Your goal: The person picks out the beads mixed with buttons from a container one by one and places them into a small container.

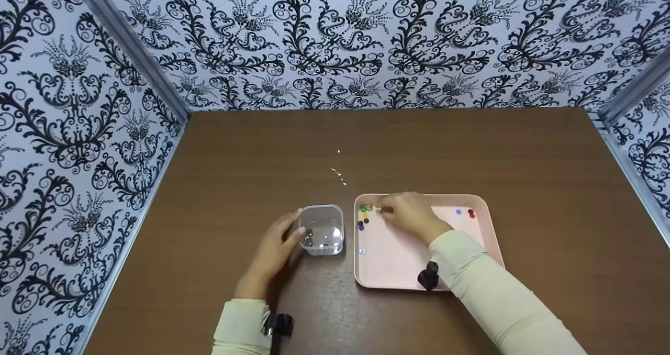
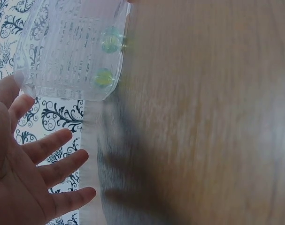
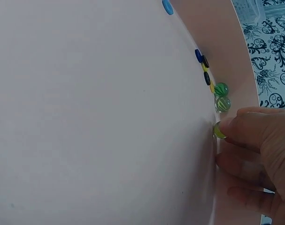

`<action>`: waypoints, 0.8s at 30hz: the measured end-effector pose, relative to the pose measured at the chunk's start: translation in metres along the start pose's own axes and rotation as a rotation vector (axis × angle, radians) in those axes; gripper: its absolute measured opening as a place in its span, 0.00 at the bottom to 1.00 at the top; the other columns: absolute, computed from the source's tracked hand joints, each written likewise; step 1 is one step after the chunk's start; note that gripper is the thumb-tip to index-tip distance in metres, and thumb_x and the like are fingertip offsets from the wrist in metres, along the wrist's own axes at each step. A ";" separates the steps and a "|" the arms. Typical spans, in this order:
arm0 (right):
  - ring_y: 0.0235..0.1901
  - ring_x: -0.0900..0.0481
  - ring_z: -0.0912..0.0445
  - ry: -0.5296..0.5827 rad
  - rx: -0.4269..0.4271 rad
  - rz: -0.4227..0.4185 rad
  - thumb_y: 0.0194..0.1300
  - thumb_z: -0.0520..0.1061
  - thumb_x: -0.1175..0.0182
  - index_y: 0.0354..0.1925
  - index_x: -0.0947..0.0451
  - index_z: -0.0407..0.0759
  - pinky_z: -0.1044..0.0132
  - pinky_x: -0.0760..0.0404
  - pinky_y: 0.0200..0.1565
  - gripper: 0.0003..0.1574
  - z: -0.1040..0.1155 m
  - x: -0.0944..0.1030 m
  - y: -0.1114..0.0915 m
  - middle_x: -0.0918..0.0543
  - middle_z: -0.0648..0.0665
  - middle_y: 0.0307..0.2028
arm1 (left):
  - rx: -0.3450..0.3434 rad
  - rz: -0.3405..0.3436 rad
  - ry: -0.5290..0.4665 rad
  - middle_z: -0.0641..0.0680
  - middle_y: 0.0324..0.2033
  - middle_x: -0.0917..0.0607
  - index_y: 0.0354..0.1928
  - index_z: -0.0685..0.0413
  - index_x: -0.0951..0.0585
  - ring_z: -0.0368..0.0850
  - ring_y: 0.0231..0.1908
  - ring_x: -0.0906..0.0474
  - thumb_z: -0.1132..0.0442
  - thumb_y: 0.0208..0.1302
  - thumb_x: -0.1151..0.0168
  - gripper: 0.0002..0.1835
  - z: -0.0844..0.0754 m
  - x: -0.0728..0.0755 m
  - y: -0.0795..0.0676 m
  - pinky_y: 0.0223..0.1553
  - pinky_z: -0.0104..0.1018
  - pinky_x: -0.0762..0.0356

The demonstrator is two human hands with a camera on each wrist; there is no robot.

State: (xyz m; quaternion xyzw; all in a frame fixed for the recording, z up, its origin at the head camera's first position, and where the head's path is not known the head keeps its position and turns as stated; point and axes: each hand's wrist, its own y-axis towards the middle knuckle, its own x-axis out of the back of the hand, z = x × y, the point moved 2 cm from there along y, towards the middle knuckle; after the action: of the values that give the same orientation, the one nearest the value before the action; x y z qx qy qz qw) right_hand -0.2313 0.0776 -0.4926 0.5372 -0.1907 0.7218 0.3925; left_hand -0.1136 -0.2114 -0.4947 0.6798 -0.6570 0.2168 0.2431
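Note:
My right hand point(image 1: 411, 213) reaches into the pink tray point(image 1: 395, 263) near its far wall. Thumb and finger pinch a yellow-green glass marble point(image 3: 219, 131), partly hidden by the fingertips in the right wrist view. Beside it, two green marbles point(image 3: 222, 96) lie against the wall. With fairly straight, spread fingers, my left hand point(image 1: 273, 245) touches the left side of a clear plastic container point(image 1: 319, 220). Several glass marbles point(image 2: 104, 78) lie on that container's bottom. The left wrist view shows fingertips right at a container corner and the other fingers off it.
Small flat dark, yellow and blue discs point(image 1: 361, 224) lie along the tray's left wall, with a pale blue one point(image 1: 361, 251) nearer. Red discs point(image 1: 471, 214) and another blue disc point(image 1: 458, 212) sit at its far right. Patterned walls point(image 1: 335, 41) border the brown table point(image 1: 251, 151).

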 end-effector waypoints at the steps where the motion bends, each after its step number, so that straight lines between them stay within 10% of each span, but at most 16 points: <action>1: 0.39 0.15 0.45 -0.001 0.001 0.000 0.57 0.42 0.35 0.41 0.14 0.45 0.47 0.20 0.43 0.11 0.000 0.000 0.000 0.12 0.44 0.37 | -0.002 0.000 0.002 0.63 0.64 0.28 0.66 0.52 0.28 0.62 0.66 0.37 0.54 0.69 0.42 0.25 0.000 0.000 0.000 0.67 0.58 0.42; 24: 0.29 0.19 0.48 0.108 -0.017 -0.066 0.56 0.40 0.38 0.33 0.15 0.42 0.49 0.21 0.38 0.07 0.001 0.003 0.000 0.14 0.47 0.30 | 0.041 0.012 0.007 0.65 0.65 0.30 0.67 0.51 0.29 0.63 0.67 0.38 0.53 0.69 0.43 0.26 -0.002 0.000 0.000 0.68 0.59 0.45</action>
State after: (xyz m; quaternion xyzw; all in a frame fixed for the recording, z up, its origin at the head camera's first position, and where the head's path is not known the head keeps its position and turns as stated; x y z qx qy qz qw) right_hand -0.2310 0.0781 -0.4898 0.5002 -0.1578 0.7347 0.4302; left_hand -0.1135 -0.2101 -0.4935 0.6801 -0.6557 0.2338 0.2301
